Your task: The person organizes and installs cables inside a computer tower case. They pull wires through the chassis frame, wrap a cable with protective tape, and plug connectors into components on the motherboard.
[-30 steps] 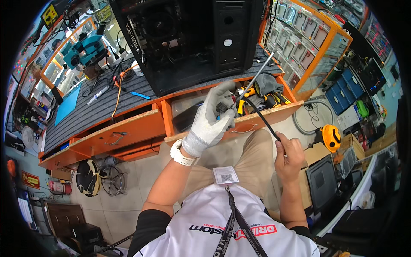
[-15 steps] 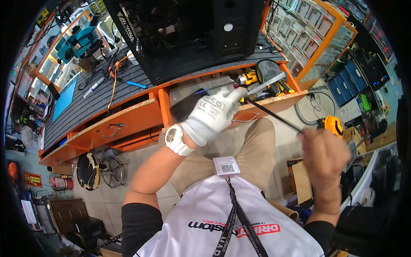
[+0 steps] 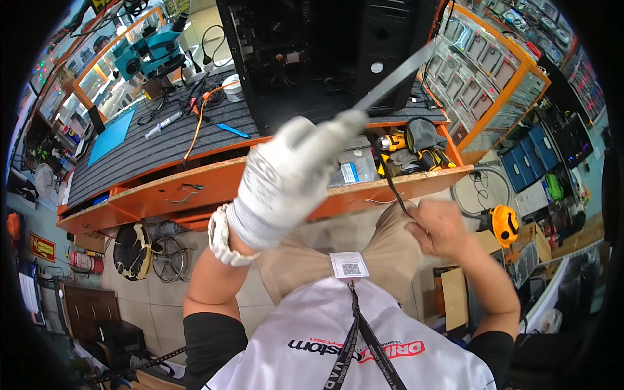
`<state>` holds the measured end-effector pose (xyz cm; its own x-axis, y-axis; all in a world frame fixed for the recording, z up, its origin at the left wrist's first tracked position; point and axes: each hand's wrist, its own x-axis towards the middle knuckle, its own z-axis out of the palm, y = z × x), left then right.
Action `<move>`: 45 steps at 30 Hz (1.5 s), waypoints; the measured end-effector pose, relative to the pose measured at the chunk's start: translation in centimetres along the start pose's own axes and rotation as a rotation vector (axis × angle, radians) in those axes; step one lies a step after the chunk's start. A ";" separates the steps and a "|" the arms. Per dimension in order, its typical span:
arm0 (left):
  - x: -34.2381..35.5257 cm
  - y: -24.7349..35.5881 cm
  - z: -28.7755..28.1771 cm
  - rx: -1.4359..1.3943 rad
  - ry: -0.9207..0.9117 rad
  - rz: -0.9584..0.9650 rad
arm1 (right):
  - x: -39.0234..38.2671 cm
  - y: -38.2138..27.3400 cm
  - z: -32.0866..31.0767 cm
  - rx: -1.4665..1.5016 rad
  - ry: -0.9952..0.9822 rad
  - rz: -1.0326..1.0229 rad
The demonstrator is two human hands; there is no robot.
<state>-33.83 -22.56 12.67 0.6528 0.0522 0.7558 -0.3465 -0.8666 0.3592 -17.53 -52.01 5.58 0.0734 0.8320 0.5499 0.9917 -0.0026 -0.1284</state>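
Note:
My left hand (image 3: pixel 292 169), in a white glove with a white watch below it, is closed on a long, pale metal rod (image 3: pixel 396 75), blurred by motion, pointing up and right across the computer case. My right hand (image 3: pixel 435 227) is bare and curled round a black cable (image 3: pixel 392 181) that runs up toward the left hand; where it ends is hidden behind the glove. Below and behind them, an open orange drawer (image 3: pixel 422 175) holds a yellow-black power tool (image 3: pixel 393 142), dark pouches and a clear plastic box (image 3: pixel 351 172).
A black open computer case (image 3: pixel 305 78) stands on a striped mat (image 3: pixel 146 159) on the orange bench. At left are a teal microscope (image 3: pixel 146 55) and cables. An orange-framed display cabinet (image 3: pixel 484 71) stands right, with a yellow machine (image 3: pixel 504 224) and cartons below. A worn stool (image 3: pixel 133 253) is bottom left.
My left hand and the rod have risen toward the camera. My right hand swung out to the right, then came back left along with the cable. The view has shifted slightly.

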 end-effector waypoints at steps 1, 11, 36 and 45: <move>0.1 -1.4 -0.2 -0.005 0.061 -0.040 | -1.2 -0.9 1.2 0.181 0.046 0.084; -2.6 -7.6 2.5 0.304 -0.283 -0.206 | 3.4 -9.1 -7.2 -0.494 0.033 -0.017; -5.7 -0.7 0.4 0.439 -0.527 0.282 | 17.6 1.0 -11.9 -0.364 0.196 -0.021; -2.7 -4.7 -1.7 0.403 -0.065 -0.012 | 2.2 -2.1 3.6 0.115 -0.468 -0.284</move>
<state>-35.16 -17.82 9.86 0.7006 0.0435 0.7122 -0.0554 -0.9918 0.1150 -19.86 -48.19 4.06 -0.2761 0.9486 0.1544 0.9457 0.2968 -0.1323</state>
